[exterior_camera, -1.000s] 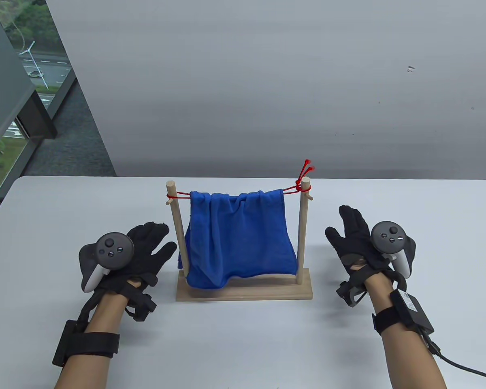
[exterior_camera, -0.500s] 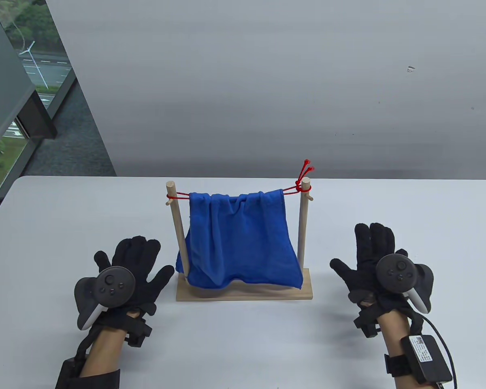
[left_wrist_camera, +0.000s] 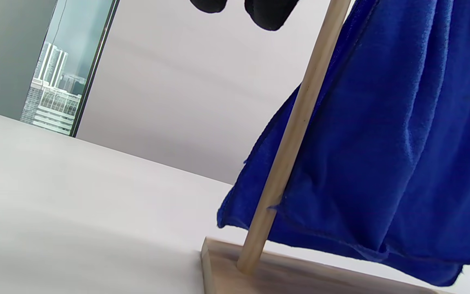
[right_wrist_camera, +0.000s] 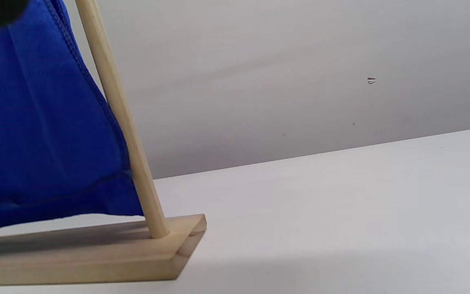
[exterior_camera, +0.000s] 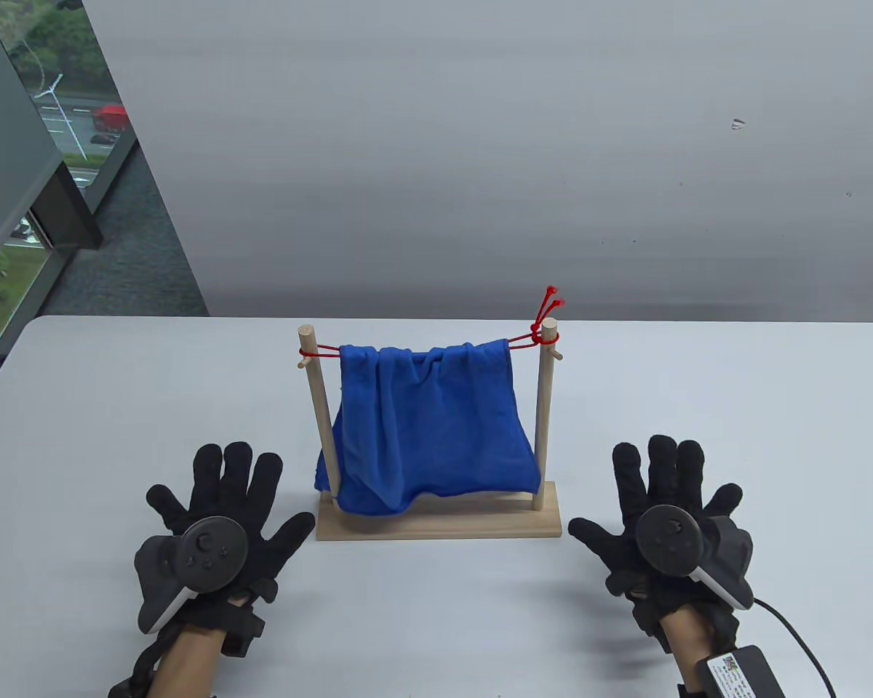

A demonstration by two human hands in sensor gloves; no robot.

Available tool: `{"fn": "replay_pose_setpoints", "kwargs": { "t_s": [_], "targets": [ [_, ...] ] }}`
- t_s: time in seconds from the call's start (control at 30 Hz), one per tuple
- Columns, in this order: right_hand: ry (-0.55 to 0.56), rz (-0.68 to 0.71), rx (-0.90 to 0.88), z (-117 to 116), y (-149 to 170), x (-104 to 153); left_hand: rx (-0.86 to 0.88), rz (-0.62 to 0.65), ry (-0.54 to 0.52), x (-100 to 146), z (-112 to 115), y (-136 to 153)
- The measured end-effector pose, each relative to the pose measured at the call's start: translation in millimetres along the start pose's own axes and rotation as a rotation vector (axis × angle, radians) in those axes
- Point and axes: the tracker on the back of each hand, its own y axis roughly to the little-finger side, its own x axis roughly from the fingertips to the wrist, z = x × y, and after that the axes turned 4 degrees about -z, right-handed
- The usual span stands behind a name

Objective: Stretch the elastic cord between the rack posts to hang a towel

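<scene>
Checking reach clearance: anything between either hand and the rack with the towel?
Nothing visible. Left hand and right hand lie spread on the table either side of the rack; blue towel hangs on the red cord.

Left hand (exterior_camera: 214, 527) and right hand (exterior_camera: 666, 534) lie palm-down, fingers (exterior_camera: 236, 465) spread, holding nothing.

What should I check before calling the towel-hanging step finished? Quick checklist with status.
1. Red cord spans left post to right post: ok.
2. Cord tied at the right post: ok, knot visible; the left end is too small to tell.
3. Blue towel draped over cord: ok, bunched at top.
4. Towel hem clear of wooden base: cannot tell.
5. Left hand free, fingers spread: ok.
6. Right hand free, off the rack: ok.
</scene>
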Motion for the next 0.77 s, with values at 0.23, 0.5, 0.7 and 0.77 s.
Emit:
{"fn": "replay_pose_setpoints", "kwargs": {
  "t_s": [0.23,0.5,0.7,0.77],
  "targets": [
    [-0.035,-0.054,0.180,-8,-3,6,-0.003,-0.049,0.087,2,8,3],
    [-0.041,-0.094,0.217,-11,-2,5,0.003,-0.064,0.119,2,12,3],
    [-0.088,-0.119,0.224,-18,2,4,-0.009,-0.070,0.107,0,20,4],
    [-0.091,-0.106,0.213,-19,3,2,-0.028,-0.049,0.080,0,22,3]
  ]
}}
